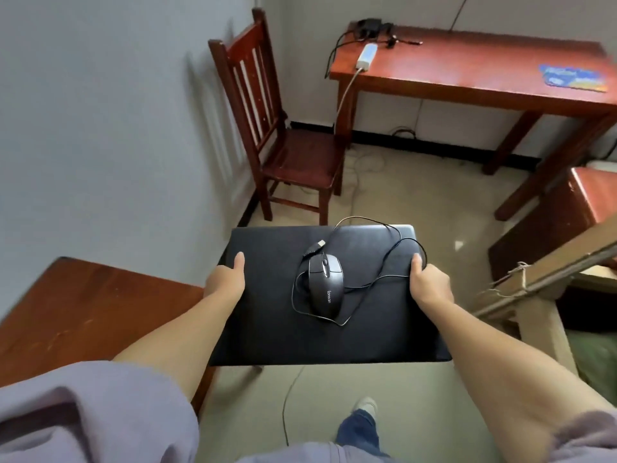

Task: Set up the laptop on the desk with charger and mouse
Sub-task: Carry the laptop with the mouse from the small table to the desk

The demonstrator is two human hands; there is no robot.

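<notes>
A closed black laptop (277,305) is held level in the air above the floor (417,208), carried by both hands. The left hand (224,281) clasps the left edge and the right hand (430,286) the right edge; each grip is closed on the lid, with the thumb lying on top and the fingers hidden beneath the machine. Between the two grips, on the lid, rests a black wired mouse (326,285). Its cable (384,262) loops loosely over the lid and runs under or beside the right thumb; the plug (320,243) lies just beyond the mouse. Lettering on the mouse is too small to read with certainty.

Well ahead of the right grip stands a red-brown table (484,71), its right end cut off by the frame. On its near-left corner lies a white power strip (366,55); behind this sit dark items with cables, too blurred to identify. A wooden chair (283,128) stands ahead of the left grip. A second tabletop (83,312) lies below the left forearm, partly hidden by the lilac sleeve (83,412).
</notes>
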